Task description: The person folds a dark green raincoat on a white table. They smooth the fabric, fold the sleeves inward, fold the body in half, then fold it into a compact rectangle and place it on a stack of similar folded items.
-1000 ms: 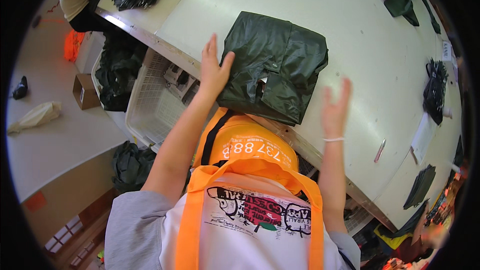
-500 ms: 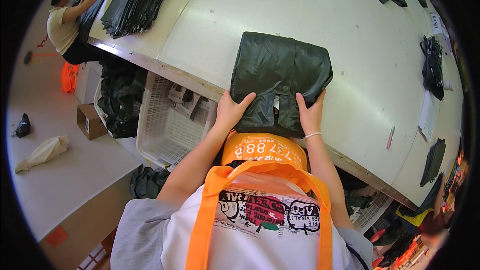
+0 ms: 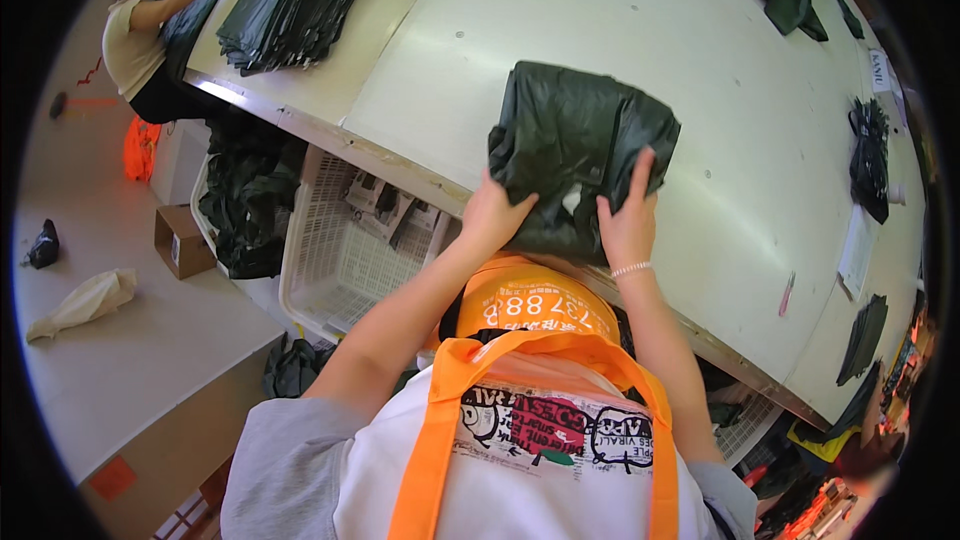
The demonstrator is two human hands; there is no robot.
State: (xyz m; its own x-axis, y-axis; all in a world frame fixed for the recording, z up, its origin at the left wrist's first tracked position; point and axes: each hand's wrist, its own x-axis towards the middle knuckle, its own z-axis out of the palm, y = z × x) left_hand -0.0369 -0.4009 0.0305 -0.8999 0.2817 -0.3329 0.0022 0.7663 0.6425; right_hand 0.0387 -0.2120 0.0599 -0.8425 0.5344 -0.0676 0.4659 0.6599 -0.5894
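Note:
A folded dark green garment (image 3: 565,135) of thin, shiny fabric lies at the table's near edge, right in front of me. My left hand (image 3: 497,212) grips its lower left side, the thumb on top and the other fingers hidden under the cloth. My right hand (image 3: 628,220) is closed on the lower right side, with a finger stretched up along the fabric. Between the two thumbs a small white patch (image 3: 572,200) shows, perhaps a label. The cloth is creased and bunched at the left.
The pale table (image 3: 440,70) bears a stack of dark green pieces (image 3: 298,5) at far left, where a person (image 3: 140,40) works. A white plastic basket (image 3: 325,270) stands below its edge, left of me. A dark bundle (image 3: 868,155) and a pen-like item (image 3: 788,292) lie right.
The garment sits a little further right in view and looks more rumpled; its snap button and lower flaps no longer show plainly. Both hands still hold it, the right one reaching higher.

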